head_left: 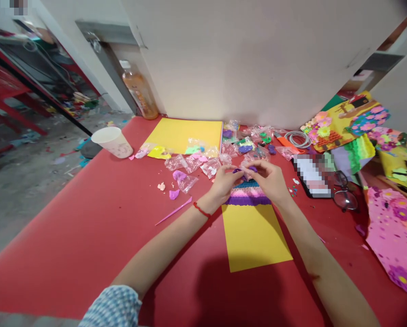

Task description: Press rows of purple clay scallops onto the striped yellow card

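Note:
Over the top of a yellow sheet (254,236), my left hand (225,182) and my right hand (270,180) meet with closed fingers. Both pinch a small clear bag of purple clay (237,173); the fingers partly hide it. Beneath them, bands of purple, pink, white and blue clay (246,200) cross the sheet's upper part. Left of my left hand lie a pink modelling tool (174,211) and an opened bag with lilac clay (180,176).
Behind my hands are clay bags (210,169) and a larger yellow sheet (189,131). A paper cup (113,141) and a bottle (140,93) stand left. Rightward lie a phone (312,177), glasses (345,200), a coiled cable (297,140) and decorated clay pictures (394,240). A white panel (251,63) rises behind.

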`<move>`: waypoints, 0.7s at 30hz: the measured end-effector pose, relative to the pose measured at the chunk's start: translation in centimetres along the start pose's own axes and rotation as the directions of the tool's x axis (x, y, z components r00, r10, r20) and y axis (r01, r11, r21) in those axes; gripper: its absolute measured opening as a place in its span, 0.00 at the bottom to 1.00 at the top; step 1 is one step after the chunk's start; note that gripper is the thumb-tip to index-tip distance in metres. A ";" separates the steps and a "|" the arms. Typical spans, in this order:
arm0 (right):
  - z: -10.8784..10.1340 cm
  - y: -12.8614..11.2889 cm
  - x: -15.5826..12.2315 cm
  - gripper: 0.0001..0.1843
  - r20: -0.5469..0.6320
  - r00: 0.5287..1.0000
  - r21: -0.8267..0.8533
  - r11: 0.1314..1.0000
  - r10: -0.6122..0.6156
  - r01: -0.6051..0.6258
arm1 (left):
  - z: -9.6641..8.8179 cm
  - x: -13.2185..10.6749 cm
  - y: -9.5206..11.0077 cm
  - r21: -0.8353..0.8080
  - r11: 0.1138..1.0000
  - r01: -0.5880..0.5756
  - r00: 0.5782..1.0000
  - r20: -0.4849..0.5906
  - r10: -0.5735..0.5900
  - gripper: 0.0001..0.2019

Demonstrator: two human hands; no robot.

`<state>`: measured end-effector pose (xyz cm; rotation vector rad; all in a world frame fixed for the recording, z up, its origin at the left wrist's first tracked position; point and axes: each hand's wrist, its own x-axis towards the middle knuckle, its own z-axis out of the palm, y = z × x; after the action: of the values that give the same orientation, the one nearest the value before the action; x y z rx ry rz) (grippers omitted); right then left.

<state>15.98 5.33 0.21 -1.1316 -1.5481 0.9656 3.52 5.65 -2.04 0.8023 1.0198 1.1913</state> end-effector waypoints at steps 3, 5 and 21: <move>0.0 -0.3 -0.3 0.06 -0.095 0.993 -0.064 0.996 -0.075 0.069 | -0.2 -0.2 1.1 -0.051 0.994 0.101 0.991 0.098 -0.096 0.05; -0.4 -0.6 -0.4 0.05 -0.170 0.980 -0.090 0.992 -0.103 0.088 | -0.2 -0.4 1.8 -0.082 0.990 0.110 0.987 0.126 -0.099 0.07; -1.4 -2.5 -1.2 0.10 -0.100 0.990 -0.047 0.994 -0.100 0.096 | -0.4 -1.6 3.8 0.240 0.939 -0.248 0.949 0.255 0.185 0.08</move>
<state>16.99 3.58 2.56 -1.1063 -1.5325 0.8006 1.73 4.88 1.59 1.2669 0.9285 1.1261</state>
